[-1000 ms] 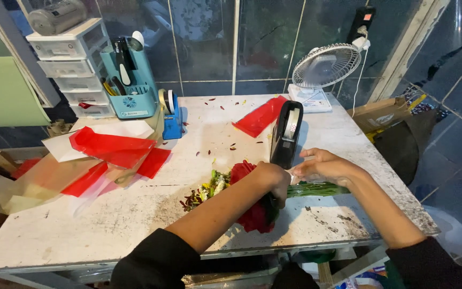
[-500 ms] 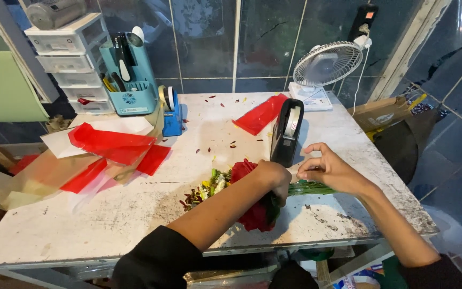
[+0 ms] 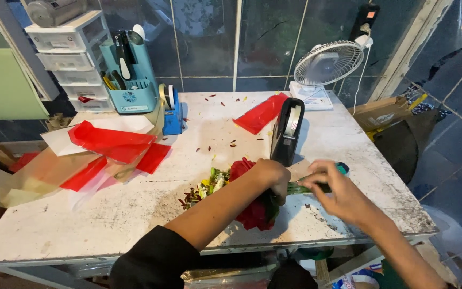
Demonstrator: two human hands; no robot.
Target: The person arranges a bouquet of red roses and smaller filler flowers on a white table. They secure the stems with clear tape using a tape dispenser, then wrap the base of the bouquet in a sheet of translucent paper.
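Red flower bouquet (image 3: 249, 211), laid on white table (image 3: 135, 214), is gripped by closed left hand (image 3: 274, 176); green stems (image 3: 298, 188) are pinched by right hand (image 3: 338, 195); black tape dispenser (image 3: 287, 131) just behind.

Person, head-camera view, two arms recorded. Left arm: black sleeve, pushed up above the elbow and bunched in soft folds, forearm bare below it. Left hand (image 3: 272, 175): bare, no glove, no ring or watch seen. Right arm: bare forearm down to the frame's lower edge. Right hand (image 3: 333, 191): bare, no glove, blurred; no jewellery could be made out.
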